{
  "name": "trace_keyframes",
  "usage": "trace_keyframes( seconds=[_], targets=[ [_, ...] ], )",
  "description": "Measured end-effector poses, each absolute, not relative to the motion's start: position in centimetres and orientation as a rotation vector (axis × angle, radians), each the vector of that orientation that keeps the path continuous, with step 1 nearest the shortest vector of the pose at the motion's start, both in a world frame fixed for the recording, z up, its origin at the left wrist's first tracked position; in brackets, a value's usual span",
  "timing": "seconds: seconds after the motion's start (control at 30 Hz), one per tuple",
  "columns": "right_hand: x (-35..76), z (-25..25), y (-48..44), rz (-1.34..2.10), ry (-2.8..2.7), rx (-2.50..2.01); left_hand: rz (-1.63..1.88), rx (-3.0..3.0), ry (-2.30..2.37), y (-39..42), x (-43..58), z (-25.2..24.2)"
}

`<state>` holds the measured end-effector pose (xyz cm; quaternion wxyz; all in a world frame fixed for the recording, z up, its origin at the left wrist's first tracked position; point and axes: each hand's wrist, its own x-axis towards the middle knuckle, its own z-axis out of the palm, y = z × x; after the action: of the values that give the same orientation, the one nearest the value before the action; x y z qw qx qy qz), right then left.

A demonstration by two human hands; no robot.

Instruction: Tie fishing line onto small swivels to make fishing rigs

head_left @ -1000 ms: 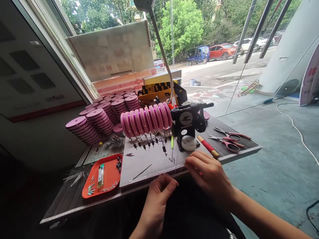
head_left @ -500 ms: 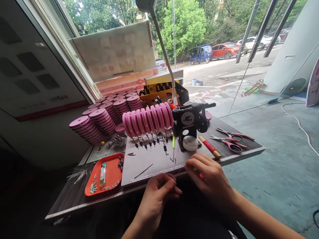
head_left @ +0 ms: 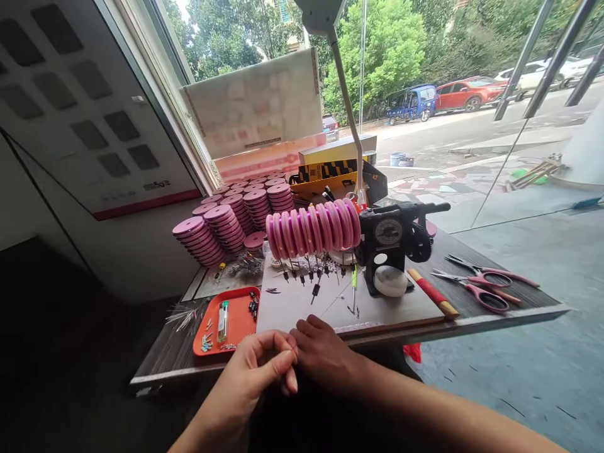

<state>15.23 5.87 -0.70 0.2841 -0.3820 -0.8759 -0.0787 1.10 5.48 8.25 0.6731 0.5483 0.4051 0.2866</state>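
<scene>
My left hand (head_left: 257, 372) and my right hand (head_left: 325, 352) meet at the near edge of the table (head_left: 500, 314), fingertips pinched together over something too small to make out. Just beyond them lies a white work board (head_left: 306, 302). Above it a row of pink line spools (head_left: 314, 226) sits on a rod beside a black winding machine (head_left: 394, 242). Small black pieces hang on lines under the spools.
Stacks of pink spools (head_left: 226, 226) fill the back left. An orange tray (head_left: 229, 321) with a lighter and small parts is at the left. Pink scissors (head_left: 486, 283) and a red-handled tool (head_left: 431, 292) lie at the right. A lamp arm (head_left: 346, 107) rises behind; yellow-black boxes (head_left: 330, 170) stand at the back.
My right hand has moved left and joined my left hand at the table's edge. The view has swung so the table sits further right in the picture.
</scene>
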Motion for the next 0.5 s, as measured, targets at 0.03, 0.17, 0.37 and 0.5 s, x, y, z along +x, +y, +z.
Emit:
trace_keyframes(
  seconds=[0.03, 0.17, 0.37, 0.5],
  targets=[
    [15.5, -0.8, 5.2, -0.213, -2.355, -0.958, 0.679, 1.208, 0.897, 5.7, 1.1, 7.9],
    [17.1, -0.6, 0.8, 0.126, -2.01, -0.73, 0.815, 0.828, 0.816, 5.3, 1.8, 5.2],
    [17.7, 0.6, -1.6, 1.133, -0.908, -0.749, 0.838, 0.221, 0.563, 2.7, 4.5, 2.2],
    [17.2, 0.5, -0.8, 1.238, -0.767, -0.668, 0.848, 0.155, 0.465, 2.0, 5.2, 2.4]
  ],
)
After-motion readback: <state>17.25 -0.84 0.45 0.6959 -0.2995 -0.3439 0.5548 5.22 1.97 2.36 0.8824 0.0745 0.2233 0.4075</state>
